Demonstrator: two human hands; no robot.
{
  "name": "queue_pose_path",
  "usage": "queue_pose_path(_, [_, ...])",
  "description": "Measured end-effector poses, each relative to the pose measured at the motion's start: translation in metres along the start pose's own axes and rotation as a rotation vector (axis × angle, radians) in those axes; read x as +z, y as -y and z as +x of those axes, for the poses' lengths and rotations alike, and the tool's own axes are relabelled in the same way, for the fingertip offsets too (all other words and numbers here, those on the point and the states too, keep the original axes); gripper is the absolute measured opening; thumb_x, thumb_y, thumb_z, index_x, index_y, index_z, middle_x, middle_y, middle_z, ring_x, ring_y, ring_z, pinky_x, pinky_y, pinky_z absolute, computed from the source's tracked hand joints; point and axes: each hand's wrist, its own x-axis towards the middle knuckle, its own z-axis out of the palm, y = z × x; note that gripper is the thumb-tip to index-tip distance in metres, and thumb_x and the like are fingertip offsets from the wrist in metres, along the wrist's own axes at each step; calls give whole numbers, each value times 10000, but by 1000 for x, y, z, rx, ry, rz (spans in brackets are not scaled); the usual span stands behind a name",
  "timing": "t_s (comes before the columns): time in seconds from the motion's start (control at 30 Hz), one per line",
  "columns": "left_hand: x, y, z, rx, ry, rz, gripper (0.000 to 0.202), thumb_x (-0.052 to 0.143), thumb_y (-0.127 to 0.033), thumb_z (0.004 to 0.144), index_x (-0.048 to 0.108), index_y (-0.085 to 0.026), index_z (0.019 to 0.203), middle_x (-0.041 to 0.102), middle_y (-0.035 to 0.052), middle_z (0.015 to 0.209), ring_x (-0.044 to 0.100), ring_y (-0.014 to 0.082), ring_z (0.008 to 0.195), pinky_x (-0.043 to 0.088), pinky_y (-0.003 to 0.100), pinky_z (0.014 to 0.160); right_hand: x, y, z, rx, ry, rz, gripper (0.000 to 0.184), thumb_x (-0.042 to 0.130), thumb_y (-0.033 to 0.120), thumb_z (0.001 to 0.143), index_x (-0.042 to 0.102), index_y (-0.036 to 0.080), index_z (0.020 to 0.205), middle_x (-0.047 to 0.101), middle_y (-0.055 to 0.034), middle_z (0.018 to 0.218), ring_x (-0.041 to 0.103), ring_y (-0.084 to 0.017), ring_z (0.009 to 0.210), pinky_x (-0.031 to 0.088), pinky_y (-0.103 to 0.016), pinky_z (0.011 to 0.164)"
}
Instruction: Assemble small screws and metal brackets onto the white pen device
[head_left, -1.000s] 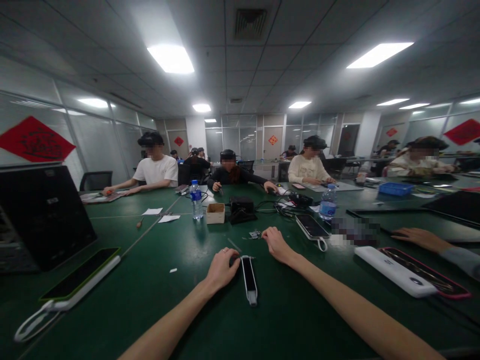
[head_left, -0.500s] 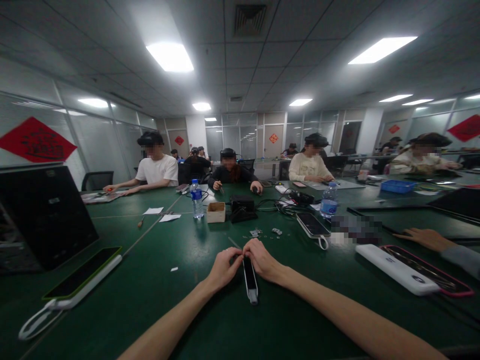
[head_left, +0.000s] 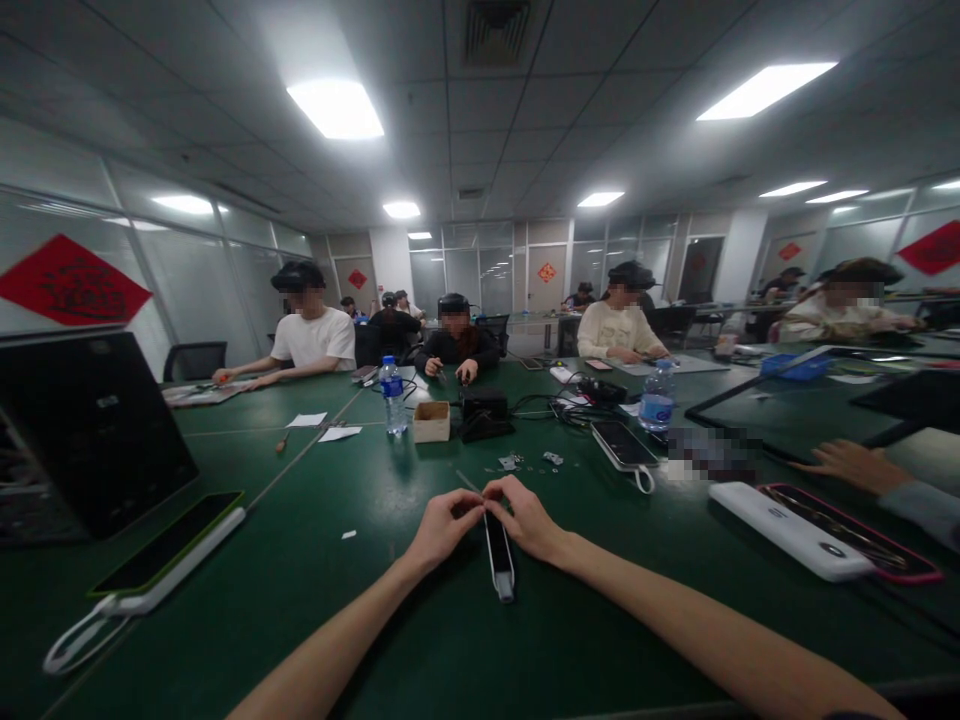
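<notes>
A slim black-and-white pen-shaped device (head_left: 499, 555) with a grey tip lies lengthways on the green table in front of me. My right hand (head_left: 527, 518) curls over its far end, thumb and fingers pinched together there. From the other side my left hand (head_left: 447, 524) meets it, its thumb and fingertips closed at the same spot. What the left fingertips hold is too small to make out. Beyond the fingers a thin pale strip (head_left: 468, 482) sticks out. Small metal parts (head_left: 512, 461) lie scattered on the table farther off.
Near the far side stand a small open box (head_left: 432, 424), a water bottle (head_left: 393, 395) and a black block (head_left: 484, 412) with cables. On the right are phones, a white power bank (head_left: 787, 530) and a co-worker's hand (head_left: 855, 466) at a dark frame. A computer case (head_left: 97, 425) stands left.
My hands stay at the device's far end with only slight finger movement. At right, the co-worker's dark frame has tilted up. The person opposite has brought a hand inward.
</notes>
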Motion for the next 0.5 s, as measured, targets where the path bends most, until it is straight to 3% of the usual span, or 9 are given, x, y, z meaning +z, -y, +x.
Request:
queue_pose_path(0.17, [1, 4, 2, -5, -16, -6, 227, 569, -346, 798, 668, -156, 872, 676, 25, 792, 595, 149, 696, 473, 258, 663, -2, 4, 1, 5, -7, -26, 89, 530, 203, 882, 558, 184, 965, 584, -55, 915, 559, -179, 836, 487, -328, 753])
queue_pose_path(0.3, [2, 8, 3, 0, -81, 35, 164, 558, -303, 772, 627, -155, 795, 631, 4, 722, 549, 131, 632, 442, 239, 611, -9, 15, 6, -130, -42, -133, 77, 505, 205, 880, 558, 185, 933, 608, -70, 882, 553, -200, 828, 467, -358, 748])
queue_pose_path(0.4, [2, 7, 3, 0, -113, 80, 129, 540, -275, 755, 595, -158, 754, 589, -12, 681, 516, 124, 612, 419, 233, 594, -19, 39, 13, -298, -85, -162, 91, 466, 210, 887, 553, 188, 900, 620, -73, 830, 550, -200, 781, 455, -360, 719])
queue_pose_path(0.5, [2, 7, 3, -12, -131, 103, 94, 525, -243, 732, 563, -160, 710, 557, -22, 653, 495, 122, 605, 399, 231, 580, -39, 85, 17, -467, -200, -107, 95, 469, 189, 866, 552, 199, 911, 613, -52, 759, 552, -181, 694, 455, -338, 659])
